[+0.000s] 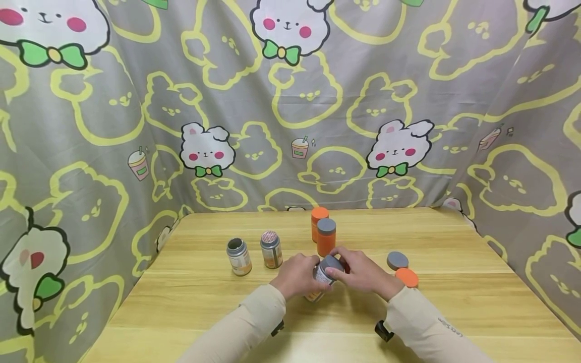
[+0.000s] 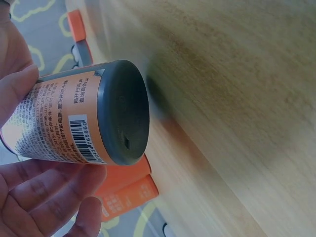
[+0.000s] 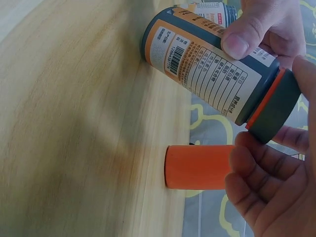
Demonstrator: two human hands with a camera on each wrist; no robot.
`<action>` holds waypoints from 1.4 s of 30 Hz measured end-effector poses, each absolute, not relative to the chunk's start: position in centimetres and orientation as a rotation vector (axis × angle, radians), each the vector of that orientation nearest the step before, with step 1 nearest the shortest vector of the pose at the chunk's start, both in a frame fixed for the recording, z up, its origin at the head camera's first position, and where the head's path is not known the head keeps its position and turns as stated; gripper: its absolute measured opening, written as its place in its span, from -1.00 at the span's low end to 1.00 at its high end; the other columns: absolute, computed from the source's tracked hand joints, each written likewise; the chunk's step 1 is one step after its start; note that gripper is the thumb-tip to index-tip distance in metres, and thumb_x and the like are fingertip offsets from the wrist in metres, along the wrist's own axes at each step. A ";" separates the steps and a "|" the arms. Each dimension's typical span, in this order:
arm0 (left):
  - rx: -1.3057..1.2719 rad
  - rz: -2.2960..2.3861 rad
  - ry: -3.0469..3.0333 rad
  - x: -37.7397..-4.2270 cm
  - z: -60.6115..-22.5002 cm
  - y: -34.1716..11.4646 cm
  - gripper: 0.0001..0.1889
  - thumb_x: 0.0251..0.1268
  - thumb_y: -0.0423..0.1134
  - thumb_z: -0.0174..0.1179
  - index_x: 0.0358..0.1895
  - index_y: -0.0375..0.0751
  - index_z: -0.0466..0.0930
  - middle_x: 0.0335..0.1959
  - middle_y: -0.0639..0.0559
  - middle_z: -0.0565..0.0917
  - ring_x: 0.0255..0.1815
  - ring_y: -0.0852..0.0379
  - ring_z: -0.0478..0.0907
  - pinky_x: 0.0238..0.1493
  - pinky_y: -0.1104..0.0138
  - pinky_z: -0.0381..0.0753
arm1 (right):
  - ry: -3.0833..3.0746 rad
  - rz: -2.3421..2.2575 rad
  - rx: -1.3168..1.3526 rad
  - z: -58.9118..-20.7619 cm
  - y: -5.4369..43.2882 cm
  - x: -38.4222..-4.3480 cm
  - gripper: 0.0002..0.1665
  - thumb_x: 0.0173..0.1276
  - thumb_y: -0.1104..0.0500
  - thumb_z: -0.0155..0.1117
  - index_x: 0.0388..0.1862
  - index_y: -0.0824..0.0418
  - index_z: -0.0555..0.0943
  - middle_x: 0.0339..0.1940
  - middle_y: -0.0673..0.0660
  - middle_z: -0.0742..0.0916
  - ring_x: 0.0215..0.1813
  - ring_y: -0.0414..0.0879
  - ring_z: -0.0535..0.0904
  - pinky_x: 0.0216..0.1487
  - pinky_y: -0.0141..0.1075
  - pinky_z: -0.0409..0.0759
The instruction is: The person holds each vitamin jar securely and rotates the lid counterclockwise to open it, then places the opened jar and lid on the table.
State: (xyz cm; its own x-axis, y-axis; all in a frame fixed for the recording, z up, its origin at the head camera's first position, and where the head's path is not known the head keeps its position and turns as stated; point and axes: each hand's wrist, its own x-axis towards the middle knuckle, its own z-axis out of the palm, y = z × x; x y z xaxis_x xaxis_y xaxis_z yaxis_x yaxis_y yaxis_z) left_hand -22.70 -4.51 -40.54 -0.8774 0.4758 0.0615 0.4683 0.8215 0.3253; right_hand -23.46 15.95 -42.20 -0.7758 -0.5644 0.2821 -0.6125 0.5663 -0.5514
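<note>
My left hand (image 1: 297,276) grips a grey supplement bottle (image 3: 197,69) with a white and orange label, tilted just above the table. Its grey base (image 2: 129,113) faces the left wrist camera. At the bottle's top, my right hand (image 1: 365,272) holds a grey lid (image 3: 279,111) by its rim, thumb on one side and fingers on the other. An orange-red band shows between lid and bottle. Right behind the hands stands an orange bottle with a grey cap (image 1: 326,242), and behind it another with an orange cap (image 1: 320,214).
To the left on the wooden table (image 1: 190,302) stand an uncapped bottle (image 1: 240,261) with a dark mouth and a bottle with a printed seal (image 1: 271,252) over its mouth. Near the right forearm lie a loose grey lid (image 1: 397,260) and an orange lid (image 1: 407,277). A patterned curtain (image 1: 254,111) surrounds the table.
</note>
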 end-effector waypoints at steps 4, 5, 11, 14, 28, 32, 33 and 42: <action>0.771 0.519 2.970 -22.7 -40.5 -4.6 -0.47 -0.08 0.20 0.46 -0.20 -0.14 0.60 -0.52 0.16 0.55 -0.56 0.25 0.45 -0.55 0.37 0.42 | -2.707 1.004 1.031 -42.2 15.9 -23.5 -0.60 0.43 -0.12 0.17 0.03 0.13 0.47 -0.53 -0.15 0.54 -0.51 -0.27 0.43 -0.48 -0.35 0.45; 0.770 0.521 2.969 -22.7 -40.5 -4.6 -0.47 -0.08 0.20 0.46 -0.19 -0.14 0.60 -0.52 0.16 0.55 -0.56 0.25 0.45 -0.55 0.37 0.42 | -2.707 1.004 1.032 -42.2 15.9 -23.5 -0.60 0.43 -0.12 0.17 0.03 0.12 0.47 -0.53 -0.15 0.54 -0.51 -0.27 0.43 -0.48 -0.35 0.44; 0.772 0.513 2.966 -22.7 -40.5 -4.6 -0.47 -0.07 0.19 0.46 -0.18 -0.14 0.60 -0.51 0.15 0.56 -0.55 0.24 0.45 -0.53 0.37 0.43 | -2.707 1.010 1.037 -42.1 15.8 -23.4 -0.60 0.44 -0.12 0.16 0.04 0.12 0.46 -0.52 -0.15 0.53 -0.50 -0.27 0.43 -0.47 -0.35 0.44; 0.770 0.501 2.968 -22.7 -40.6 -4.6 -0.46 -0.07 0.21 0.45 -0.18 -0.13 0.60 -0.51 0.15 0.55 -0.55 0.24 0.45 -0.52 0.36 0.43 | -2.702 1.016 1.043 -42.1 15.8 -23.3 -0.61 0.44 -0.10 0.17 0.05 0.13 0.47 -0.51 -0.14 0.54 -0.49 -0.28 0.43 -0.46 -0.36 0.45; 0.777 0.471 2.973 -22.6 -40.5 -4.8 -0.43 -0.09 0.25 0.44 -0.16 -0.10 0.59 -0.50 0.17 0.55 -0.54 0.25 0.45 -0.53 0.37 0.42 | -2.685 1.029 1.078 -42.2 15.9 -23.3 -0.62 0.45 -0.08 0.16 0.06 0.12 0.46 -0.49 -0.14 0.55 -0.47 -0.28 0.44 -0.46 -0.35 0.46; 0.769 0.503 2.968 -22.7 -40.4 -4.7 -0.44 -0.10 0.23 0.46 -0.18 -0.11 0.57 -0.50 0.16 0.54 -0.55 0.25 0.44 -0.54 0.37 0.42 | -2.660 1.039 1.074 -42.1 15.9 -23.4 -0.64 0.44 -0.07 0.18 0.03 0.13 0.46 -0.51 -0.14 0.55 -0.50 -0.29 0.44 -0.48 -0.36 0.46; 0.769 0.516 2.968 -22.7 -40.4 -4.7 -0.44 -0.10 0.23 0.46 -0.18 -0.12 0.56 -0.50 0.16 0.54 -0.55 0.25 0.44 -0.54 0.37 0.42 | -2.652 1.040 1.070 -42.1 15.8 -23.4 -0.65 0.44 -0.07 0.18 0.02 0.13 0.46 -0.51 -0.15 0.55 -0.50 -0.30 0.44 -0.49 -0.36 0.46; 0.791 0.561 2.968 -22.5 -40.9 -4.7 -0.33 -0.11 0.32 0.41 -0.07 -0.09 0.47 -0.43 0.13 0.55 -0.50 0.22 0.45 -0.50 0.34 0.42 | -2.608 1.044 1.050 -42.0 15.7 -23.4 -0.66 0.41 -0.07 0.22 -0.05 0.14 0.50 -0.51 -0.15 0.56 -0.51 -0.29 0.46 -0.49 -0.36 0.47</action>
